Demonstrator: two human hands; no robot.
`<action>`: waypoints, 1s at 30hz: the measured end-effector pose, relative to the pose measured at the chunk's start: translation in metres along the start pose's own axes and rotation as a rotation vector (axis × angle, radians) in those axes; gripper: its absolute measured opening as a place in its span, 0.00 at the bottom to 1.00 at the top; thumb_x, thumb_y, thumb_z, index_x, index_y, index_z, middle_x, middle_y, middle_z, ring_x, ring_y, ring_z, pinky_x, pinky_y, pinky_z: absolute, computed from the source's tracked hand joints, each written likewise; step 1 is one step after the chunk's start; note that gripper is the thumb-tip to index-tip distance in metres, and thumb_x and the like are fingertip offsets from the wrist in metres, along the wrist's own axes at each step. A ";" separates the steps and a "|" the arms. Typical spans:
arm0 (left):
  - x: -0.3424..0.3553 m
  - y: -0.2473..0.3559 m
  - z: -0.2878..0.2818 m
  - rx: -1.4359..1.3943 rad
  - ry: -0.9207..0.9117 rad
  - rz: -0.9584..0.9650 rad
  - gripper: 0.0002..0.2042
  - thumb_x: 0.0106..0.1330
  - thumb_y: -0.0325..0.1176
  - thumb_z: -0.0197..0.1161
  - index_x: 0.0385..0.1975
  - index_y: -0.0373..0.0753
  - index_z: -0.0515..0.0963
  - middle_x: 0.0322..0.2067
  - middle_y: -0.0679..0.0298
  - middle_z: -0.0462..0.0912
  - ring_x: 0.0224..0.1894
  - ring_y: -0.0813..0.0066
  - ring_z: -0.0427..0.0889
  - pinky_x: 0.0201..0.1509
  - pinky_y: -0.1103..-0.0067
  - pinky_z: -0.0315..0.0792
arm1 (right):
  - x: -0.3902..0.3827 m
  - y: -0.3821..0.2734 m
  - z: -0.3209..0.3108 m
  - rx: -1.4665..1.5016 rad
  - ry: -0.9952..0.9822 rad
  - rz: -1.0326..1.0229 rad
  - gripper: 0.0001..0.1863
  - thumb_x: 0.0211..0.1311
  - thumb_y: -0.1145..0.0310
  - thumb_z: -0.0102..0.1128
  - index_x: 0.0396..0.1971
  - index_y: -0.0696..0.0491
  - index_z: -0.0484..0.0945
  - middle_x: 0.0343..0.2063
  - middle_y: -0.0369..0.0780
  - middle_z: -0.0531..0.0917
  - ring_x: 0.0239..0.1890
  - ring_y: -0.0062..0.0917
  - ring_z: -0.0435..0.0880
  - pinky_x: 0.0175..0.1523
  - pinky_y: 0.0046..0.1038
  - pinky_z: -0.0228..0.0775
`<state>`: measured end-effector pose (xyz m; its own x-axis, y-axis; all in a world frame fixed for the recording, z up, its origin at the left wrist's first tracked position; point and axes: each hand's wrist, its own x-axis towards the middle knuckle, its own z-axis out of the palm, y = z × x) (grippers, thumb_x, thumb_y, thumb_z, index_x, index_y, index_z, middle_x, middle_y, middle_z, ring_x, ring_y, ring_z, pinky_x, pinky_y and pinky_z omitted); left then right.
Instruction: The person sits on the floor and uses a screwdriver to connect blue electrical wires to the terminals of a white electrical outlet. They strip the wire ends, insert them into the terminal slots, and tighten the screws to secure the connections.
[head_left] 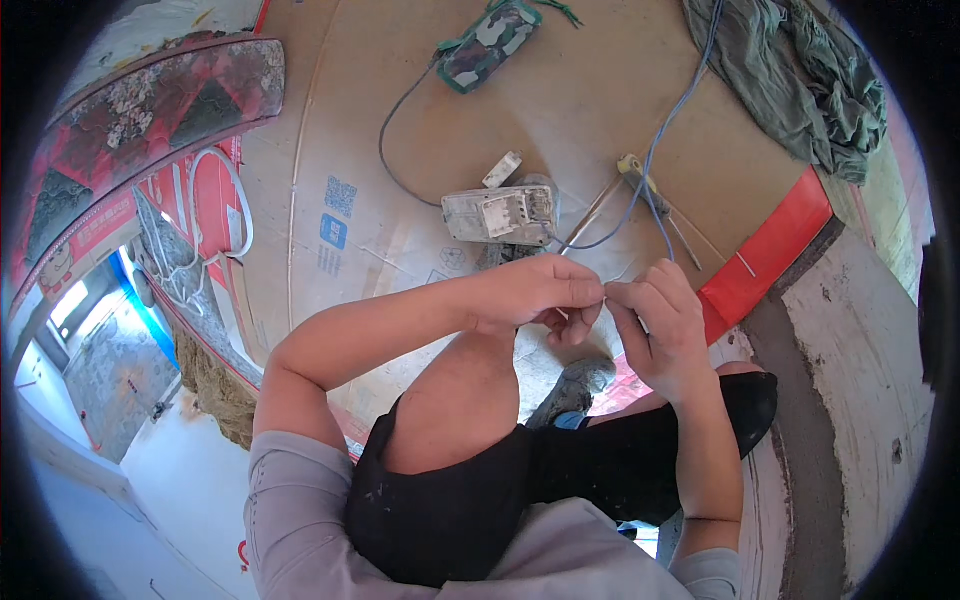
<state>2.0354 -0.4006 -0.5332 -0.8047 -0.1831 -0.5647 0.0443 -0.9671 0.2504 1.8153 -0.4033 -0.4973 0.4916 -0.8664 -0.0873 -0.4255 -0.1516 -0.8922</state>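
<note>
My left hand and my right hand meet above my knees, fingertips pinched together. A thin grey-blue cable loops down from the upper right. One stretch of it reaches the fingers of my right hand, and another runs toward a dirty white socket box. What lies between my left fingertips is too small to make out. Just beyond my hands, a white plug-like piece rests by the box. To the right is a screwdriver-like tool with a yellowish handle.
Stained cardboard covers the floor. A camouflage-patterned pouch with a dark lead lies at the far side. Crumpled grey-green cloth sits far right, near a red strip. White rope and a worn red-patterned panel are on the left.
</note>
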 end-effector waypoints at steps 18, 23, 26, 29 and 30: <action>-0.009 0.000 -0.060 1.668 0.806 0.388 0.44 0.47 0.52 0.75 0.66 0.44 0.65 0.61 0.57 0.70 0.65 0.55 0.65 0.69 0.61 0.57 | 0.006 0.088 -0.065 -0.553 -0.527 0.351 0.08 0.49 0.72 0.64 0.31 0.57 0.80 0.27 0.47 0.82 0.37 0.43 0.81 0.48 0.41 0.72; -0.010 -0.004 -0.072 1.580 0.753 0.281 0.44 0.47 0.50 0.75 0.66 0.43 0.65 0.60 0.53 0.72 0.63 0.52 0.68 0.68 0.63 0.59 | 0.012 0.118 -0.046 -0.639 -0.663 0.542 0.12 0.52 0.66 0.63 0.34 0.56 0.81 0.31 0.49 0.84 0.42 0.45 0.82 0.50 0.41 0.73; -0.009 -0.003 -0.076 1.476 0.745 0.231 0.43 0.49 0.49 0.74 0.66 0.42 0.65 0.59 0.51 0.72 0.63 0.49 0.69 0.68 0.63 0.61 | 0.030 0.124 -0.032 -0.545 -0.522 0.675 0.13 0.53 0.65 0.62 0.38 0.55 0.80 0.32 0.50 0.84 0.44 0.46 0.82 0.50 0.43 0.73; -0.014 0.004 -0.082 1.324 0.684 0.190 0.42 0.50 0.48 0.73 0.66 0.40 0.64 0.60 0.49 0.72 0.63 0.49 0.69 0.68 0.64 0.61 | 0.031 0.138 -0.001 -0.584 -0.328 0.574 0.18 0.53 0.67 0.64 0.44 0.55 0.77 0.38 0.50 0.83 0.46 0.46 0.81 0.50 0.44 0.73; -0.017 0.008 -0.083 1.262 0.659 0.161 0.42 0.51 0.48 0.73 0.66 0.40 0.63 0.60 0.48 0.71 0.64 0.49 0.68 0.69 0.64 0.61 | 0.031 0.136 0.012 -0.572 -0.221 0.505 0.19 0.53 0.67 0.64 0.45 0.55 0.75 0.39 0.50 0.82 0.46 0.46 0.81 0.51 0.44 0.73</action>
<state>2.0988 -0.4204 -0.5871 -0.4097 -0.6586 -0.6312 -0.7205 -0.1908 0.6667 1.7816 -0.4449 -0.6266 0.2488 -0.7901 -0.5602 -0.9322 -0.0383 -0.3600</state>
